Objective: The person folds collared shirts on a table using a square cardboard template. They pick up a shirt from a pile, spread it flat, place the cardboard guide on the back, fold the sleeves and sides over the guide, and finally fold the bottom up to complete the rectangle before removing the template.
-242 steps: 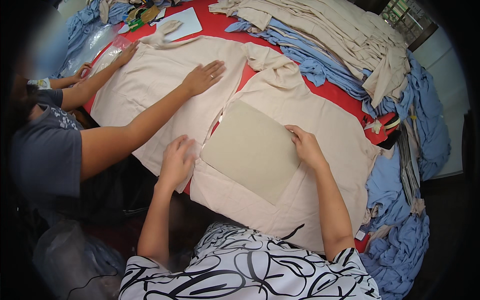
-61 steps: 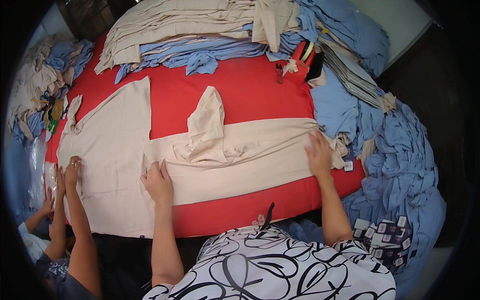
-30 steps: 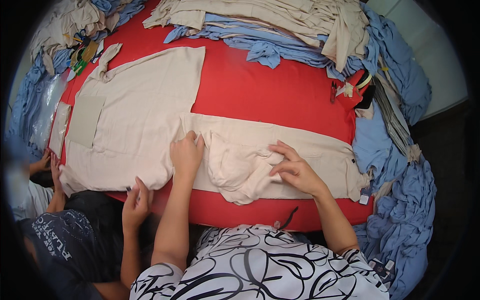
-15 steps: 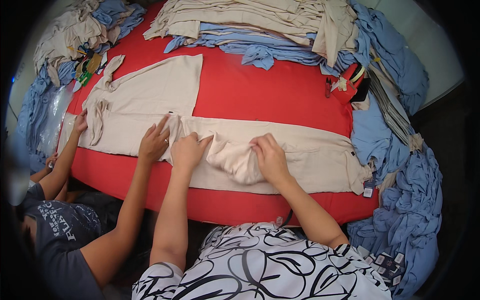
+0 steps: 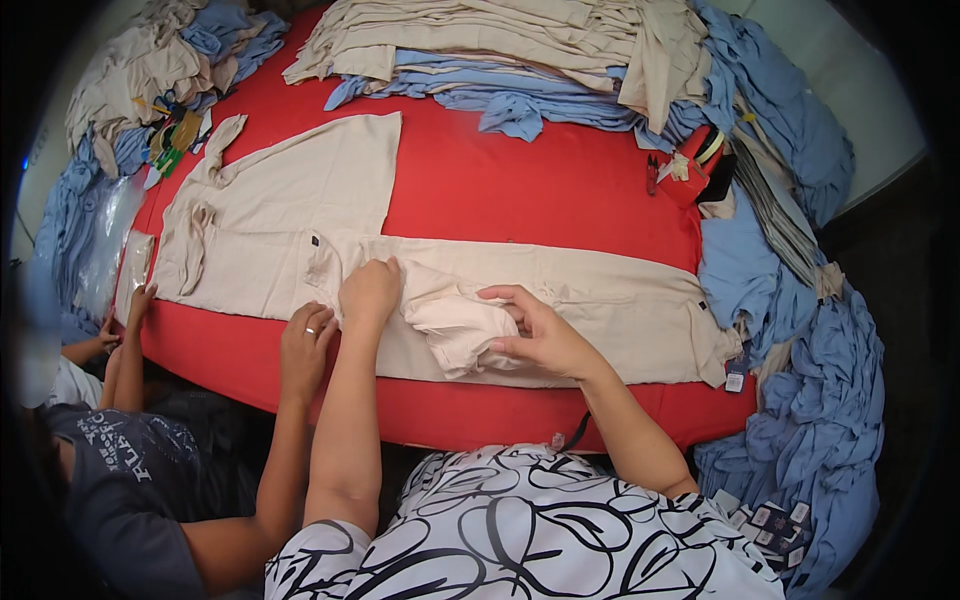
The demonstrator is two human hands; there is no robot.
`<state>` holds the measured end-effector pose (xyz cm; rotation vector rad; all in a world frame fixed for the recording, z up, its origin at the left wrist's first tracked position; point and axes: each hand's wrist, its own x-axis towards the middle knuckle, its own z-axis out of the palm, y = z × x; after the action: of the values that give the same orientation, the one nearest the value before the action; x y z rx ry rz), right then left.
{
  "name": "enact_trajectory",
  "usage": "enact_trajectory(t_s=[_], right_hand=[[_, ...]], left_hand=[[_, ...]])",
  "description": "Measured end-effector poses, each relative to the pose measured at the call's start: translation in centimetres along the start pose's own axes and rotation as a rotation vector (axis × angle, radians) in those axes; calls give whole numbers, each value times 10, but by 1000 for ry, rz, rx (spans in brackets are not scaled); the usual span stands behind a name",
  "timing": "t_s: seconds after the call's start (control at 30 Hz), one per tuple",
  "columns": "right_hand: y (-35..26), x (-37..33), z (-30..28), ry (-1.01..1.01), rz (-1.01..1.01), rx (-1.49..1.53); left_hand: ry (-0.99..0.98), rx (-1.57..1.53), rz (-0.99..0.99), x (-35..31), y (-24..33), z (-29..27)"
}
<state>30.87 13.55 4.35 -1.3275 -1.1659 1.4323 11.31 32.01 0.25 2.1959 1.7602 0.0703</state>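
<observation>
A long beige garment lies lengthwise on the red table, with a hang tag at its right end. My left hand is closed on the cloth near its left end, fingertips pressed together at a fold. A bunched, turned-over part of the same garment rises between my hands. My right hand curves round the edge of this bunch, index finger above and thumb below; its other fingers are partly hidden.
Another beige garment is spread at left. A co-worker's hand with a ring is close beside my left wrist. Beige and blue clothes are stacked at the far edge, with blue heaps at right. Small red snips lie near a red holder.
My right hand has turned and spread from a pinch to a wider curve round the cloth. The bunch has shifted slightly left. The co-worker's near hand has drawn back toward the table's near edge.
</observation>
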Motion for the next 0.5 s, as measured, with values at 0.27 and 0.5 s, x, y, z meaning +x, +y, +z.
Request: enact_trajectory(t_s=[0.27, 0.5], right_hand=[[41, -1, -14, 82, 72, 188], [28, 5, -21, -139, 72, 332]], left_hand=[[12, -75, -8, -13, 7, -18], [106, -210, 614, -12, -2, -2]])
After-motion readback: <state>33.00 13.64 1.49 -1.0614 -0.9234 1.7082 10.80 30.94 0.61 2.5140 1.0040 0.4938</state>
